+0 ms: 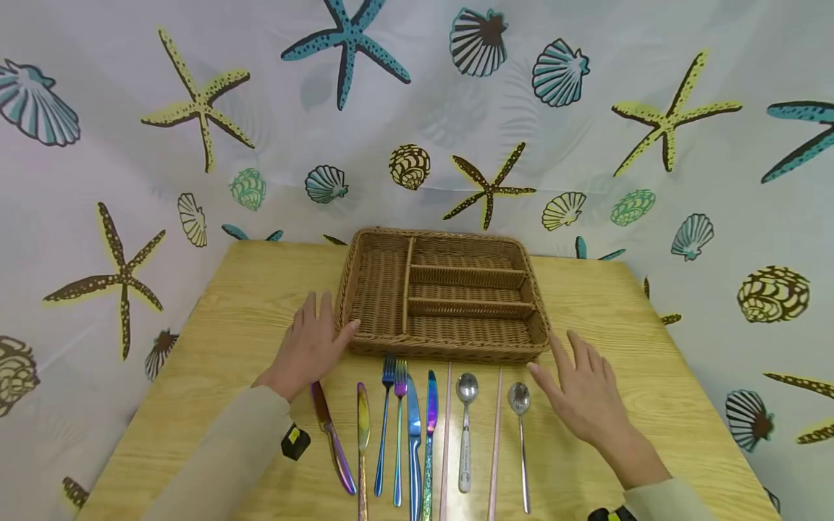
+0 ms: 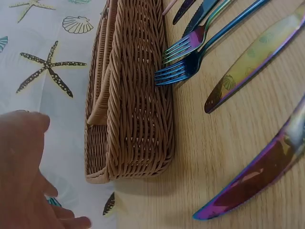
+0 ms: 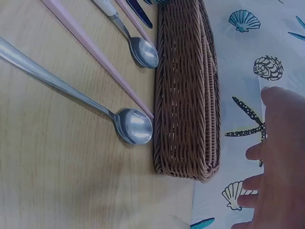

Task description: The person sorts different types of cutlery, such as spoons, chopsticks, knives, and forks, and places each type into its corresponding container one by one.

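Observation:
A brown wicker basket (image 1: 456, 350) with divided compartments stands on the wooden table. My left hand (image 1: 308, 344) is at its left front corner, fingers spread and thumb overlapping the rim in the head view. By the right front corner is my right hand (image 1: 583, 391), its fingers extended and holding nothing. In front of the basket lies a row of cutlery: a purple knife (image 1: 334, 440), a gold-toned knife (image 1: 363, 420), two forks (image 1: 400, 405), a blue knife (image 1: 414, 434), a rainbow knife (image 1: 431, 412), two pink chopsticks (image 1: 496, 441), and two spoons (image 1: 465, 427).
A white cloth (image 1: 404, 116) printed with starfish and shells hangs behind the table and along both sides. Wooden tabletop (image 1: 260, 289) shows left and right of the basket. Long compartment (image 1: 381, 282) lies on the basket's left, with three crosswise compartments on its right.

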A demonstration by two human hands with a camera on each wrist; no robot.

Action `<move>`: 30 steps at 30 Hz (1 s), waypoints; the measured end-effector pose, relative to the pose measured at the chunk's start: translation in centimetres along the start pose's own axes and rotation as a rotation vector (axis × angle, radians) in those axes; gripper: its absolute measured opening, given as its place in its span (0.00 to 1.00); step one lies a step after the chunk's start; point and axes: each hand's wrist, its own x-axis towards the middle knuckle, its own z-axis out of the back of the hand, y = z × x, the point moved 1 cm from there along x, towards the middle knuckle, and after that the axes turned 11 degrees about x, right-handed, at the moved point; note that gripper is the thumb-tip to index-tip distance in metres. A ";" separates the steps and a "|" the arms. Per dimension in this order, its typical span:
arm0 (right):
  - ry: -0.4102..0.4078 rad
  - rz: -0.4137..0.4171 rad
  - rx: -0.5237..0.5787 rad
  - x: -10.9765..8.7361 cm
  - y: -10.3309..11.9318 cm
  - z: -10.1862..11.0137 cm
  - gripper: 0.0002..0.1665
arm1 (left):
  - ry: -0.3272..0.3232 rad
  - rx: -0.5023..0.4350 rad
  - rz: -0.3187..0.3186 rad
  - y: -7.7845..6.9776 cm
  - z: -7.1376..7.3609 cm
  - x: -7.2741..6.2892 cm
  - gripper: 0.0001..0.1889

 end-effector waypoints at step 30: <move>0.293 -0.225 0.108 -2.4 -1.3 -6.2 0.15 | 0.365 0.114 0.202 -2.3 -3.0 4.3 0.35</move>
